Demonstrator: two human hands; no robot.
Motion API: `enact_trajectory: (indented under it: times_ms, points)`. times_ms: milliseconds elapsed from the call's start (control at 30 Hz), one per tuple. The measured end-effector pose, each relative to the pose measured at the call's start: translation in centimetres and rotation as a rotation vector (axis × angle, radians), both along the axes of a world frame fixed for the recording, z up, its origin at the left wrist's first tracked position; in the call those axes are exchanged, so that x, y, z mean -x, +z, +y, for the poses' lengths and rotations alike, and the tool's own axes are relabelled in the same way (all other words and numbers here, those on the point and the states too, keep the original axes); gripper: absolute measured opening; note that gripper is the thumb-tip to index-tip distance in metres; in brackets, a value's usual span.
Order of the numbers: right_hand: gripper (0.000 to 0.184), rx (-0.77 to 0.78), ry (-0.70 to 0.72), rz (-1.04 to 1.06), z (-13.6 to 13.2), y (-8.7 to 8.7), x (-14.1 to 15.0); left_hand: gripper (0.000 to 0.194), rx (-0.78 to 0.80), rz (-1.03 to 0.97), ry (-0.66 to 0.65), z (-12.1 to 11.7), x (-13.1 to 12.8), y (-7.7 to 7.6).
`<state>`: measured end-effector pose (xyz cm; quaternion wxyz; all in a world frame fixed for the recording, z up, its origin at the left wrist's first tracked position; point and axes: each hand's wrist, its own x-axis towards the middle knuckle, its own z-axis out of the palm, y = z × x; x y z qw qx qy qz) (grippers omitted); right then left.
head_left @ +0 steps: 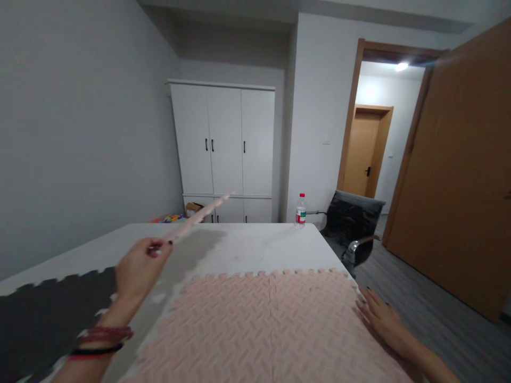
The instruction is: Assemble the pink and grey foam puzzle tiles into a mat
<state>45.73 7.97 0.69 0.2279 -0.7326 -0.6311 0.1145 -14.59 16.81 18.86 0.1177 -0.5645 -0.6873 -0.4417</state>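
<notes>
My left hand (141, 266) pinches the near edge of a pink foam mat tile (199, 215), raised above the table and seen almost edge-on. On the table in front of me lie two pink foam mat tiles, a left one (223, 330) and a right one (319, 324), side by side with a seam between them. Their edges are toothed and their tops have a raised slanted pattern. My right hand (379, 314) rests with fingers stretched on the right edge of the right tile. Dark grey foam tiles (51, 314) lie left of my left forearm.
The white table (247, 247) carries a water bottle (301, 211) with a red cap at its far right corner. A black chair (351, 226) stands beyond the right edge. Behind are a white cabinet (227, 138) and an open wooden door (455, 175). A wall borders the left.
</notes>
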Motion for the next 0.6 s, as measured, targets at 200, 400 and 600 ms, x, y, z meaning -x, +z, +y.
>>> enact_trajectory:
  times_ms: [200, 400, 600]
  points:
    - [0.087, -0.169, 0.041, 0.429, 5.6, 6.1, 0.0, 0.014, 0.144, 0.205, -0.549, 4.3, -16.6, -3.1]
    - [0.086, -0.085, -0.112, 0.578, 12.1, 5.7, 0.3, 0.010, 0.324, 0.365, -0.696, 5.9, -24.5, -8.6]
    - [0.064, -0.203, -0.003, 0.363, 15.8, 2.4, 1.0, 0.018, 0.415, 0.496, -0.694, 7.2, -24.6, -10.4]
